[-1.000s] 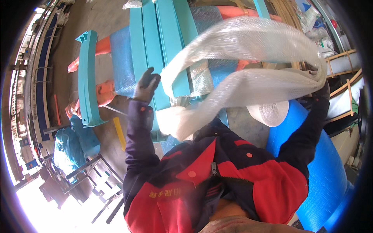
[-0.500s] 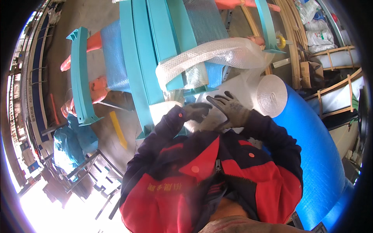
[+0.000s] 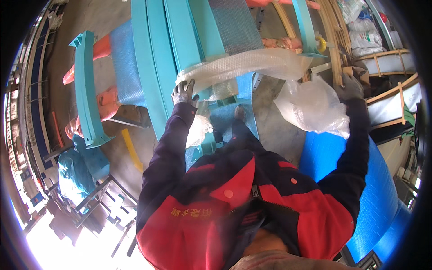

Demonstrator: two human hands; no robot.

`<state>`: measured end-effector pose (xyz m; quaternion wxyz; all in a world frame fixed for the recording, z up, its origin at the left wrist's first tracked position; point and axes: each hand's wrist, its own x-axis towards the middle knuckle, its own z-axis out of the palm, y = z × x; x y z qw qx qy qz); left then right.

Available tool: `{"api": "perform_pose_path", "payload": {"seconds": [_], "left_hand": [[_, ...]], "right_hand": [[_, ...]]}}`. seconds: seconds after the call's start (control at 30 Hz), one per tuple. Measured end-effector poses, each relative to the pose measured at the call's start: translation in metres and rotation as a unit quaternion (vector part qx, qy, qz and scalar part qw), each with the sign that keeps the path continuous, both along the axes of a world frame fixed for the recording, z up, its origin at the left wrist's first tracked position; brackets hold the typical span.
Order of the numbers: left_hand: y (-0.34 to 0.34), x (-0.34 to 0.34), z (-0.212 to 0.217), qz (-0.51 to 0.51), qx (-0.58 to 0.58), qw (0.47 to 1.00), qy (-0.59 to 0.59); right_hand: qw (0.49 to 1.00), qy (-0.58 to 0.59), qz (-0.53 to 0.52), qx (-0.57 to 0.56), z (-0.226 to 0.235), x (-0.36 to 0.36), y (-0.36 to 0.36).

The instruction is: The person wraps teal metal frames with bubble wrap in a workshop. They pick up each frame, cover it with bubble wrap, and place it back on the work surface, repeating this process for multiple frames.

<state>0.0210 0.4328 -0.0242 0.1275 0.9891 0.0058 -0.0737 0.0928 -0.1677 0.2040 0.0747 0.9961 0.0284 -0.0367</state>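
My left hand (image 3: 183,93), in a grey glove, has its fingers spread against the left end of a long clear bubble wrap strip (image 3: 243,64). That strip lies across several turquoise steel beams (image 3: 180,33). Out to the right, my gloved right hand (image 3: 352,87) reaches beside a loose, crumpled bunch of bubble wrap (image 3: 312,105). Its fingers look apart, though they are dim, and nothing shows in them. More white wrap (image 3: 199,130) hangs by the beam end below my left wrist.
Blue wrap sheets (image 3: 128,63) and orange-wrapped supports (image 3: 108,96) lie under the beams. A shorter turquoise beam (image 3: 87,90) stands at left, another (image 3: 303,29) at right. A big blue roll (image 3: 355,189) is by my right side; timber (image 3: 330,40) lies beyond it.
My hands have parted from close together before my chest, left to the strip's end, right far outward. The white roll end no longer shows; crumpled bubble wrap is there now.
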Motion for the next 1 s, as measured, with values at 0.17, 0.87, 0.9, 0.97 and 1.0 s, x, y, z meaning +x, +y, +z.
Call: {"api": "perform_pose_path", "payload": {"seconds": [0.17,0.87,0.9,0.97,1.0], "left_hand": [[0.007,-0.005,-0.027,0.001,-0.018,0.997,-0.071],[-0.05,0.059,0.026,0.26,-0.067,0.953,0.137],[-0.051,0.057,0.025,0.259,-0.073,0.957,0.113],[-0.049,0.055,0.022,0.255,-0.089,0.958,0.097],[-0.048,0.054,0.021,0.249,-0.099,0.958,0.099]], "right_hand": [[0.923,-0.015,0.31,0.226,-0.123,-0.003,0.212],[0.943,0.09,0.048,0.318,-0.254,0.028,0.343],[0.941,0.121,0.043,0.312,-0.26,0.027,0.349],[0.933,0.121,0.041,0.337,-0.268,0.026,0.353],[0.935,0.109,0.047,0.335,-0.27,0.025,0.353]]}}
